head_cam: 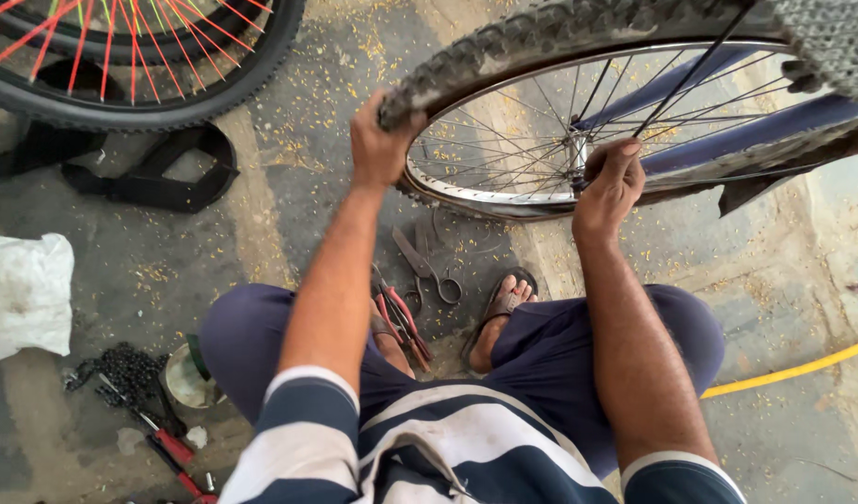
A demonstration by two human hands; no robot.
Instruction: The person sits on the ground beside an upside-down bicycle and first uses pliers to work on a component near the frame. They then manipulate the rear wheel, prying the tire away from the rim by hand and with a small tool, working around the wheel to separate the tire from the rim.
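A bicycle wheel (578, 140) fills the upper right of the frame: knobby black rubber tyre (503, 42), shiny metal rim, thin spokes. The left hand (380, 140) wraps the tyre's edge, fingers curled tight over the tread. The right hand (612, 182) sits near the hub, fingers pinched around a spoke. Lower centre, on the gritty concrete floor (289, 187), lie steel scissors (427, 266) and red-handled pliers (403, 322).

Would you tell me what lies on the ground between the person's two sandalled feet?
In the head view, scissors and red-handled pliers lie on the concrete between the left foot and right foot.
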